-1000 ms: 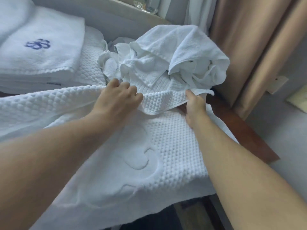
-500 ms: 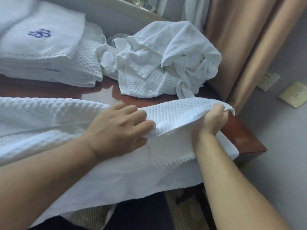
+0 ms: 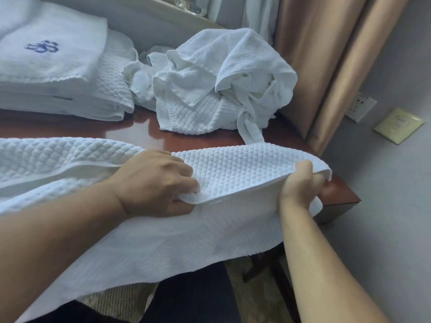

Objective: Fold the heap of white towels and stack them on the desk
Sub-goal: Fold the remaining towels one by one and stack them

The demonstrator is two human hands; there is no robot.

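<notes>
In the head view, your left hand (image 3: 156, 183) and right hand (image 3: 299, 183) each grip the edge of the towel (image 3: 233, 173), which stretches between them over the desk (image 3: 200, 141). The heap (image 3: 221, 89) lies beyond both hands, and the stack (image 3: 58, 73) lies beyond the left hand.

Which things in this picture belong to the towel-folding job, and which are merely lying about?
Job: white waffle-weave towel, gripped by left hand and right hand; crumpled heap of white towels; folded white towel stack; glossy red-brown wooden desk.
Lying about: tan fabric curtain; white wall socket; beige wall plate.
</notes>
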